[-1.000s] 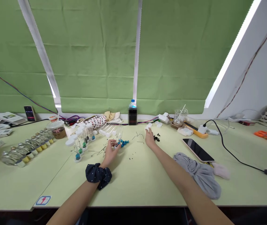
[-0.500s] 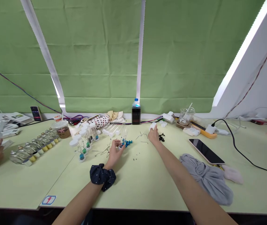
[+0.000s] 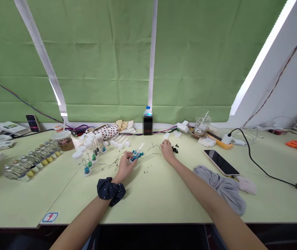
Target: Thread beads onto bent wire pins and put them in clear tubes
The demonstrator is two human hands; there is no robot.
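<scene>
Capped vials [image 3: 87, 158]: standing in a cluster to the left of the left fingertips, apart from them.
Left hand [image 3: 124, 167]: fingers are closing around the near end of the clear tube [image 3: 135, 155]. The tube is pointing away and to the right, with blue pieces showing just past the fingertips.
Handling, as a judgement: the tube is calling for a level, steady grip, so the blue pieces are not spilling out.
Left arm: reaching forward low over the table [image 3: 150, 201], with a dark scrunchie [image 3: 111, 190] sitting at the wrist.
Loose pins [image 3: 153, 148]: lying between the two sets of fingertips.
Right hand [image 3: 167, 152]: palm is facing down and the arm is stretching forward. The fingers are curling onto the tabletop, and it cannot be told whether they are pinching anything.
Black pieces [image 3: 174, 149]: lying just right of the right fingertips.
White caps [image 3: 176, 134]: lying beyond the right fingertips.
</scene>
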